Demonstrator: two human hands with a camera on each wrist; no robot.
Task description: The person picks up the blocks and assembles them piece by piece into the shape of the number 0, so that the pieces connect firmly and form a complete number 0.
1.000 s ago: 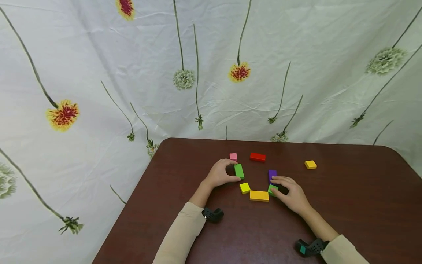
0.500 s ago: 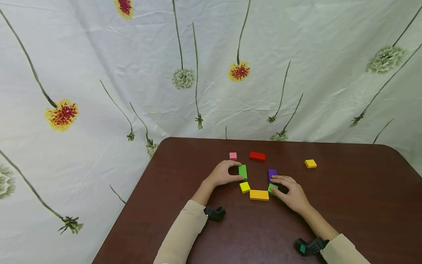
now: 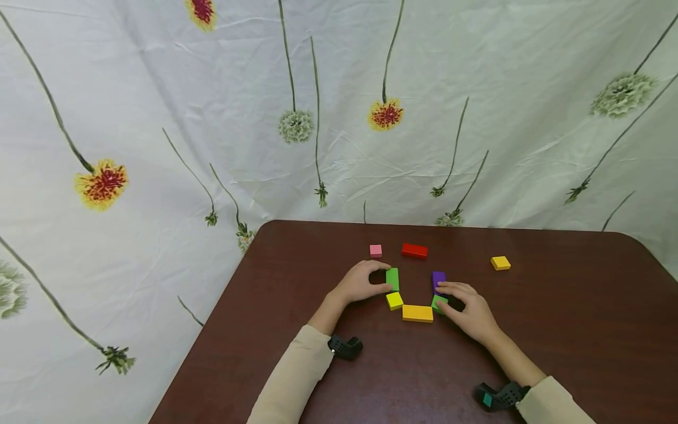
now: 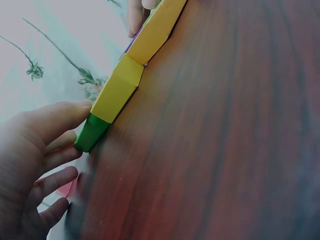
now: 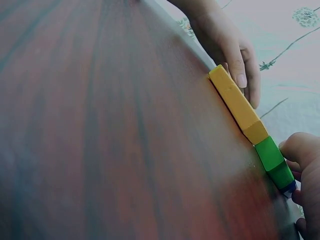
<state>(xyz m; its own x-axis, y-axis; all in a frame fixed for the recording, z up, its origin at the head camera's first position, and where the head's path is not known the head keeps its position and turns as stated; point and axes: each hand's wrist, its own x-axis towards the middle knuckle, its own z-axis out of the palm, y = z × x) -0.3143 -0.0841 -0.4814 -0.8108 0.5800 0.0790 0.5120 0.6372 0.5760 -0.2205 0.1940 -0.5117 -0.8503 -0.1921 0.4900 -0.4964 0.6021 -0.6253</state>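
In the head view my left hand (image 3: 362,281) pinches a long green block (image 3: 392,279) end to end, thumb at the near end, fingertips at the far end. A yellow block (image 3: 394,301) sits at this block's near end. My right hand (image 3: 470,309) has its thumb on a small green block (image 3: 439,304) and its fingers on a purple block (image 3: 438,281) just behind it, partly covered. An orange block (image 3: 417,313) lies between the yellow and small green blocks. The left wrist view shows the left thumb and fingers at the green block (image 4: 92,132).
Behind the hands lie a pink block (image 3: 375,251) and a red block (image 3: 415,251). Another yellow block (image 3: 500,263) is off to the right. All stand on a dark brown table (image 3: 572,330), with a flower-printed cloth (image 3: 238,88) behind its far edge.
The left hand has slid the long green block rightward and slightly nearer, straightening it, until it lines up behind the yellow block. The right hand stays in place on its blocks.
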